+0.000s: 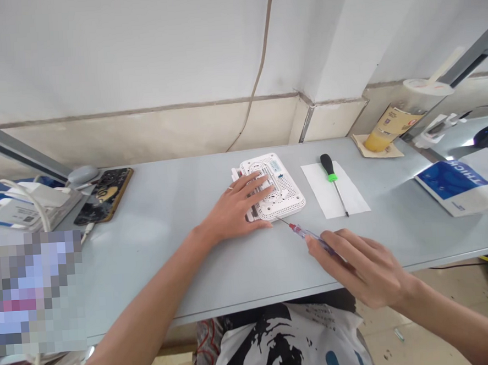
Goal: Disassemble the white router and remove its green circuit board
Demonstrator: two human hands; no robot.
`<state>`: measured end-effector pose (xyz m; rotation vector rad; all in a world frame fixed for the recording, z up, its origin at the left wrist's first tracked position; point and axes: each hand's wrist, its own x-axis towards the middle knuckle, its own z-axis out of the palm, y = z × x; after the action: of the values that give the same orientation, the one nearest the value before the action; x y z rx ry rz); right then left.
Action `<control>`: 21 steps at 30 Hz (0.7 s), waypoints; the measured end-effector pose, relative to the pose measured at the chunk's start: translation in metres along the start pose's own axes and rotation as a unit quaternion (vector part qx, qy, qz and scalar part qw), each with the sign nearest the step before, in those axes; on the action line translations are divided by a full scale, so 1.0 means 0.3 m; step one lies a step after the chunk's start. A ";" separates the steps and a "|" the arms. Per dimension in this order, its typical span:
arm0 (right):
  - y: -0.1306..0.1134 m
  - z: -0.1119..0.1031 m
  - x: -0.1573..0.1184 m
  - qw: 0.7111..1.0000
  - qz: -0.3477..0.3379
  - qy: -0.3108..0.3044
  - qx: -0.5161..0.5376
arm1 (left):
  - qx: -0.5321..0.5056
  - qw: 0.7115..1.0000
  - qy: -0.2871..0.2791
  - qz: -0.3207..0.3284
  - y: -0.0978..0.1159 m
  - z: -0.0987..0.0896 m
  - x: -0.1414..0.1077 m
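Note:
A white perforated device [288,193] lies flat on the grey table, with a small label on its upper face. Across its left side rests my left hand [247,204], fingers spread over the surface and thumb by the near edge. My right hand [360,261] is closed around a screwdriver with a clear purple handle [314,241]. The thin tip of that tool reaches the near edge of the device; whether it touches is too small to tell. Right of the device, a black and green screwdriver [330,176] lies on a white sheet of paper [317,192].
A phone [106,195] and white boxes with cables [26,209] sit at the left of the table [233,277]. On the right are a drink cup [397,121] and a blue and white packet [454,183]. A wall runs behind.

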<state>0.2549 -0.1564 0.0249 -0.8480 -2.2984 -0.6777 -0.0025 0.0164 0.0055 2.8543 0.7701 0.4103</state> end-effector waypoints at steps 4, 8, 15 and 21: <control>-0.023 -0.016 0.075 0.999 0.000 -0.047 -0.016 | -0.002 1.000 0.007 0.006 0.000 0.003 0.000; -0.028 -0.003 0.147 0.996 0.006 -0.077 -0.035 | -0.002 1.000 0.022 0.011 -0.001 0.007 -0.001; -0.042 0.042 0.066 0.997 0.040 0.027 -0.063 | 0.007 1.000 0.016 0.010 0.001 0.014 -0.002; -0.091 0.087 -0.031 0.988 0.137 0.053 -0.042 | 0.035 0.999 0.008 0.002 0.015 0.010 -0.003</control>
<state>0.2324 -0.1618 -0.0065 -1.1140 -2.0206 -0.6833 -0.0003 0.0119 0.0034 2.9214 0.7962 0.4159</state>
